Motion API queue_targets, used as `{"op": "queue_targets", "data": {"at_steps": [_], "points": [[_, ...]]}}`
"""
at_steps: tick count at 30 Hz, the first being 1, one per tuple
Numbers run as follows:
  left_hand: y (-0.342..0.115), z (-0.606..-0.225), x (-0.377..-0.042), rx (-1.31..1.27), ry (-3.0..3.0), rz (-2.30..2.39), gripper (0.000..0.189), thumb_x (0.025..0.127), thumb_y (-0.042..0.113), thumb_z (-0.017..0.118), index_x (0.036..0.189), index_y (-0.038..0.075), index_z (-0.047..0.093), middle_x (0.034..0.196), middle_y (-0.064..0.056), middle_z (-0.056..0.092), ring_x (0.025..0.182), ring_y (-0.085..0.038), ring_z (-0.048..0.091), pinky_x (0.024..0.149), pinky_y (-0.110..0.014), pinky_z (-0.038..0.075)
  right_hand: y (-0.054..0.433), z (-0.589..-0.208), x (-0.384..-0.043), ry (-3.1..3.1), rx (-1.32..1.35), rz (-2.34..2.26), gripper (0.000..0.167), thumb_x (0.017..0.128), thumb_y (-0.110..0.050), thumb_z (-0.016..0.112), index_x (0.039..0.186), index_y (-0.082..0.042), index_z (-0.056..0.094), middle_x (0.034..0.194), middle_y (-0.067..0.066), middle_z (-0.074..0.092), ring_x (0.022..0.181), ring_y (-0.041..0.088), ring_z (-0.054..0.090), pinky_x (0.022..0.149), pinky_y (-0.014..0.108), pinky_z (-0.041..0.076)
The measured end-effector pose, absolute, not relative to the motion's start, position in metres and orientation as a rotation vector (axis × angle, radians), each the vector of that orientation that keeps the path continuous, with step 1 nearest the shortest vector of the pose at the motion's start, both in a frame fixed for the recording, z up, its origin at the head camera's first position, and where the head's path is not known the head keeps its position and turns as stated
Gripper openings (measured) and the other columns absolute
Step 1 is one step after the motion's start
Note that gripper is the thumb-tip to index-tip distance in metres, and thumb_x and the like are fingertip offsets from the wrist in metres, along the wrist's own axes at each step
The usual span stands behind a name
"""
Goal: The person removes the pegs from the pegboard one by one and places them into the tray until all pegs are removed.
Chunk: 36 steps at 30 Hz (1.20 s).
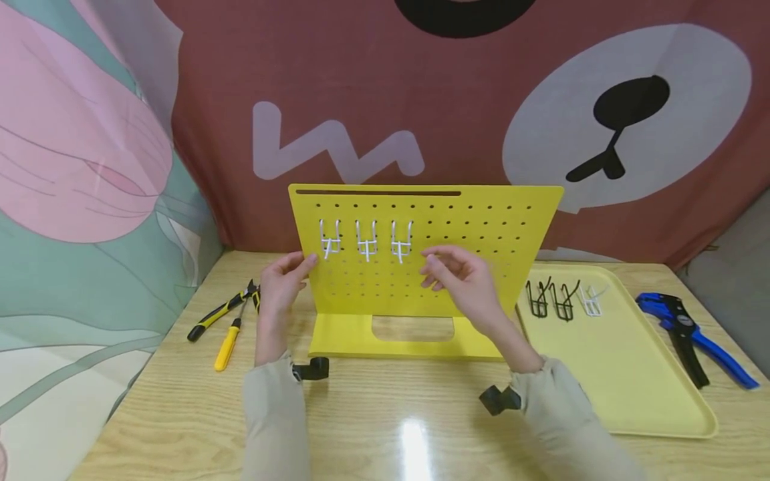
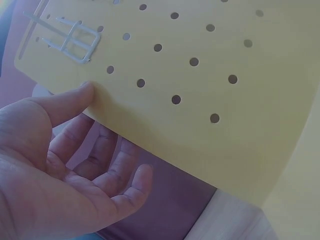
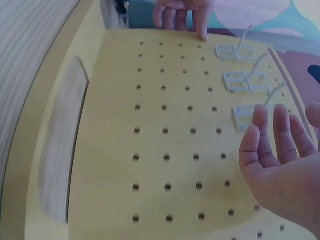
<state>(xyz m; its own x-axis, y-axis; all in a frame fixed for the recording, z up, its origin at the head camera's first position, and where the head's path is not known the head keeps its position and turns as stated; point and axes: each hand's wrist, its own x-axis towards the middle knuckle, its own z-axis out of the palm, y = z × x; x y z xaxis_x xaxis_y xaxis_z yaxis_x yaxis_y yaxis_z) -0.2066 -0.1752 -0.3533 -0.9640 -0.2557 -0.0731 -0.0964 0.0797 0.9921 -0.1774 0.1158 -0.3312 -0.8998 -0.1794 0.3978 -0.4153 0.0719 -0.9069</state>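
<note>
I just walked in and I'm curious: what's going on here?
Someone is working at a yellow pegboard on a table. Their left hand holds its left edge, thumb on the front. Three white hooks hang in a row on it; the right hand, apparently empty, is just right of them. Two black hooks and another white hook lie on the tray.

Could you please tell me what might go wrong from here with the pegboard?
The yellow pegboard could shift or tip if pushed, since the left hand steadies it only at one side edge.

The right hand is close to the nearest white hook, whose prong juts outward; a careless brush might snag or unseat it.
</note>
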Motion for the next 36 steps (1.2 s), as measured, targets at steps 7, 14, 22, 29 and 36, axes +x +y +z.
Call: {"op": "queue_targets", "data": {"at_steps": [7, 14, 22, 29, 36], "points": [[-0.175, -0.354, -0.208, 0.361, -2.206, -2.023, 0.043, 0.090, 0.029, 0.069, 0.123, 0.002, 0.062, 0.110, -0.004, 0.059, 0.097, -0.015, 0.055, 0.093, -0.041, 0.046, 0.094, -0.331, -0.180, -2.135, 0.659, 1.999, 0.022, 0.096, -0.008, 0.058, 0.116, 0.003, 0.061, 0.092, 0.028, 0.065, 0.071, 0.020, 0.066, 0.063, 0.036, 0.056], [-0.176, -0.356, -0.207, 0.356, -2.201, -2.030, 0.043, 0.089, 0.029, 0.070, 0.121, 0.001, 0.062, 0.106, -0.001, 0.058, 0.096, -0.016, 0.054, 0.092, -0.041, 0.046, 0.081, -0.332, -0.182, -2.140, 0.651, 2.044, 0.027, 0.095, -0.006, 0.059, 0.121, 0.000, 0.059, 0.094, 0.030, 0.064, 0.071, 0.027, 0.066, 0.063, 0.038, 0.055], [-0.175, -0.356, -0.208, 0.354, -2.208, -2.020, 0.044, 0.090, 0.030, 0.069, 0.123, 0.002, 0.062, 0.111, -0.005, 0.059, 0.098, -0.018, 0.055, 0.093, -0.042, 0.045, 0.080, -0.331, -0.183, -2.203, 0.577, 2.002, 0.025, 0.094, -0.011, 0.062, 0.115, 0.003, 0.064, 0.107, 0.021, 0.066, 0.071, 0.021, 0.067, 0.067, 0.039, 0.055], [-0.175, -0.356, -0.208, 0.355, -2.198, -2.022, 0.044, 0.090, 0.030, 0.069, 0.123, 0.003, 0.062, 0.112, -0.005, 0.059, 0.098, -0.016, 0.055, 0.094, -0.043, 0.046, 0.080, -0.329, -0.184, -2.227, 0.561, 2.001, 0.026, 0.094, -0.012, 0.062, 0.116, 0.001, 0.065, 0.112, 0.016, 0.067, 0.073, 0.021, 0.067, 0.068, 0.038, 0.055], [-0.175, -0.356, -0.208, 0.362, -2.202, -2.029, 0.046, 0.090, 0.030, 0.069, 0.125, 0.003, 0.061, 0.120, -0.009, 0.057, 0.102, -0.017, 0.054, 0.095, -0.043, 0.045, 0.079, -0.330, -0.182, -2.257, 0.563, 1.995, 0.024, 0.093, -0.012, 0.064, 0.114, 0.001, 0.066, 0.110, 0.017, 0.066, 0.079, 0.039, 0.065, 0.065, 0.030, 0.053]]}}
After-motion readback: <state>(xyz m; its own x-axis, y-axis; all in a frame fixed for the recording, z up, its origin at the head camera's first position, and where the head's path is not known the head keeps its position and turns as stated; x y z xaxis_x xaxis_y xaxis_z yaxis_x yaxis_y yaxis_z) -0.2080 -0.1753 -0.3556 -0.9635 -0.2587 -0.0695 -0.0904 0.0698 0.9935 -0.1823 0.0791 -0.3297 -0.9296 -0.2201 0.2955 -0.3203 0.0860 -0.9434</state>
